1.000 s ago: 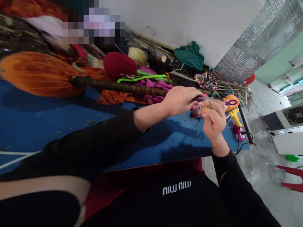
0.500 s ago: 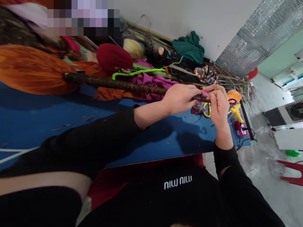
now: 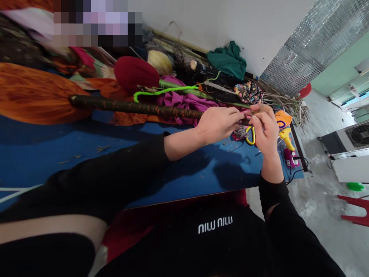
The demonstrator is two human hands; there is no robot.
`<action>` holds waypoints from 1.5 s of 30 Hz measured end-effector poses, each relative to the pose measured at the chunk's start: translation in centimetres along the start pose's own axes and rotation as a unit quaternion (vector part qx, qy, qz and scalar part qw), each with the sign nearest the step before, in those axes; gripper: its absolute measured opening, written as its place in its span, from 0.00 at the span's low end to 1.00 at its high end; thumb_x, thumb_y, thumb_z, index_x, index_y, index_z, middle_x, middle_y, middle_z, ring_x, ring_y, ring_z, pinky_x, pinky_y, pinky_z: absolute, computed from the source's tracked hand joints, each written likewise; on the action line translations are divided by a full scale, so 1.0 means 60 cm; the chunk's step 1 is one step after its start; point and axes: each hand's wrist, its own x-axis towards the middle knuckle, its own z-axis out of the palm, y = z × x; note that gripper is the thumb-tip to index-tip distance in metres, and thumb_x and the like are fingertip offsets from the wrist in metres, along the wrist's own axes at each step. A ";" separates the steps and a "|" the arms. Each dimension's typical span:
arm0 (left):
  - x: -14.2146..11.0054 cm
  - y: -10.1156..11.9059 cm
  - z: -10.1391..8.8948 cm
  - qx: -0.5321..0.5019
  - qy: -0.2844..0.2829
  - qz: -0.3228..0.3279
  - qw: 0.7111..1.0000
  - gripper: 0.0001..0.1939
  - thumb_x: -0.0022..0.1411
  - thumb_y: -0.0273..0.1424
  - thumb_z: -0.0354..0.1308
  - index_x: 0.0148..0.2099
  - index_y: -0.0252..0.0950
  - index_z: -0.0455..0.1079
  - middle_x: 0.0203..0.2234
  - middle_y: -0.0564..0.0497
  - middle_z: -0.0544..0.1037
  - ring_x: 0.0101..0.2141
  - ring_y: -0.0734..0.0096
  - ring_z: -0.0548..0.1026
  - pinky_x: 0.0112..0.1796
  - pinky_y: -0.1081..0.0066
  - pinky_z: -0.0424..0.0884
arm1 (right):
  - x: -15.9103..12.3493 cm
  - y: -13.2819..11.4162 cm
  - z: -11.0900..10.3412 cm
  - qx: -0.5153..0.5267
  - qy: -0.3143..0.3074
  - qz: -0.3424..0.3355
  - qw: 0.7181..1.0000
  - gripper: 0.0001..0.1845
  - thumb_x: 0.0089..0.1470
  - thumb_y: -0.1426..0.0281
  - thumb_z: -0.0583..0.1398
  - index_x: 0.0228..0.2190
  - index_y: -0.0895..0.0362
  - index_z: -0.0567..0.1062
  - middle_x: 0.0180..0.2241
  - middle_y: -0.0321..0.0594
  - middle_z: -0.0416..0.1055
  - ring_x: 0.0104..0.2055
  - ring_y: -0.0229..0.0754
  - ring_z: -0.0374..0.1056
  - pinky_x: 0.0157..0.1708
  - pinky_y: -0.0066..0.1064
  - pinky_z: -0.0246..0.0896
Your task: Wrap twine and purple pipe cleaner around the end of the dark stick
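A dark brown stick reaches from the left toward both hands. Its left end enters gathered orange cloth. My left hand is closed around the stick near its right end. Right beside it, my right hand is closed at the stick's tip, thumb and fingers pinched on something brownish and thin, too small to name. Just below the hands on the table lie a tangle of grey string and yellow-handled scissors, partly hidden.
Behind the stick lie a bright green pipe cleaner, purple cloth, a dark red bundle, green cloth and dry twigs. A yellow glue gun and power strip are near the blue table's right edge.
The view has shifted slightly. The stick's right end appears a little more covered between my hands, which are slightly closer together. Both hands keep their hold.
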 end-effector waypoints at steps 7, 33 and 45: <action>0.006 -0.003 -0.013 -0.017 0.041 -0.010 0.999 0.20 0.76 0.32 0.57 0.64 0.43 0.81 0.50 0.47 0.88 0.47 0.60 0.87 0.40 0.67 0.76 | -0.001 0.011 -0.100 0.215 0.151 0.219 0.940 0.21 0.60 0.53 0.70 0.25 0.54 0.75 0.34 0.34 0.80 0.16 0.25 0.58 0.13 0.24 0.49; 0.027 -0.001 -0.079 -0.085 0.042 -0.034 0.995 0.20 0.72 0.32 0.56 0.61 0.44 0.81 0.51 0.51 0.87 0.52 0.60 0.84 0.49 0.64 0.77 | -0.020 -0.006 0.053 0.220 -0.034 0.201 0.954 0.24 0.64 0.43 0.65 0.30 0.50 0.79 0.22 0.29 0.67 0.25 0.38 0.71 0.33 0.34 0.76; 0.031 0.002 -0.052 -0.053 -0.013 -0.059 0.997 0.21 0.73 0.32 0.54 0.62 0.43 0.81 0.53 0.49 0.88 0.51 0.58 0.86 0.43 0.65 0.77 | -0.035 0.001 0.068 0.162 0.071 -0.027 0.984 0.30 0.72 0.44 0.52 0.26 0.49 0.72 0.22 0.34 0.66 0.28 0.44 0.72 0.36 0.47 0.78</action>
